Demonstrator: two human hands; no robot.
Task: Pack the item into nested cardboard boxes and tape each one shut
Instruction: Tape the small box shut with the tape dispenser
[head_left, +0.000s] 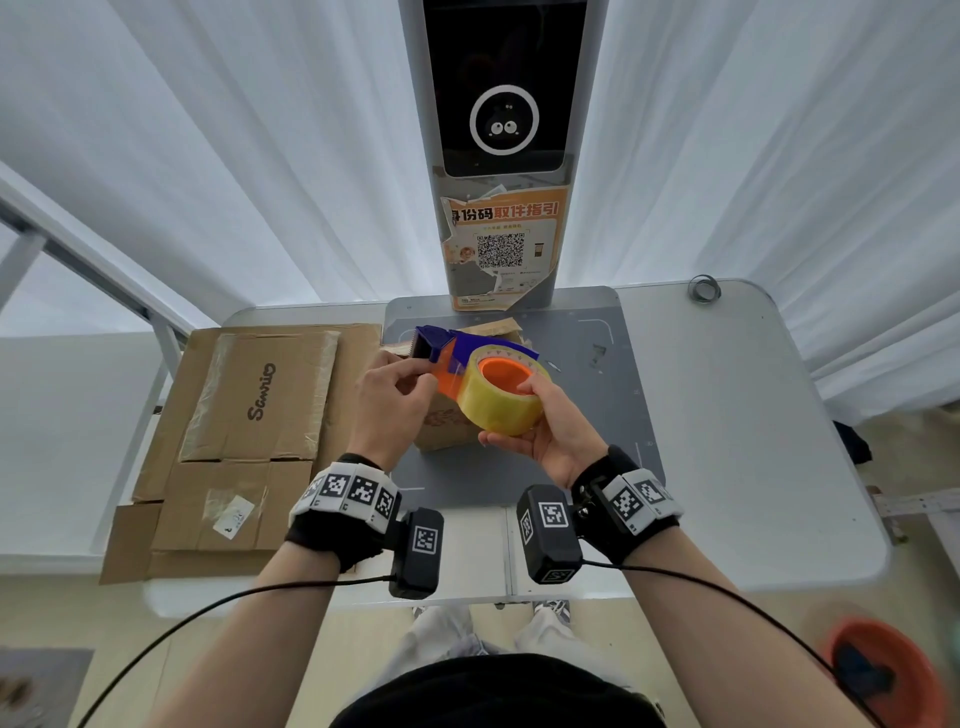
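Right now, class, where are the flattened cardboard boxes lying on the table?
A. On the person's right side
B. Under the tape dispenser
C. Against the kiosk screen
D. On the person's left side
D: the flattened cardboard boxes lie on the table, beyond the left hand.

Both arms reach forward; left hand (395, 395) pinches with curled fingers, right hand (550, 431) cups upward, fingers curled.

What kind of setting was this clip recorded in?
Probably a staged parcel-packing station, not a real warehouse: a white folding table ringed by white curtains, flattened cardboard boxes stacked on it, and a pickup kiosk with a QR-code poster.
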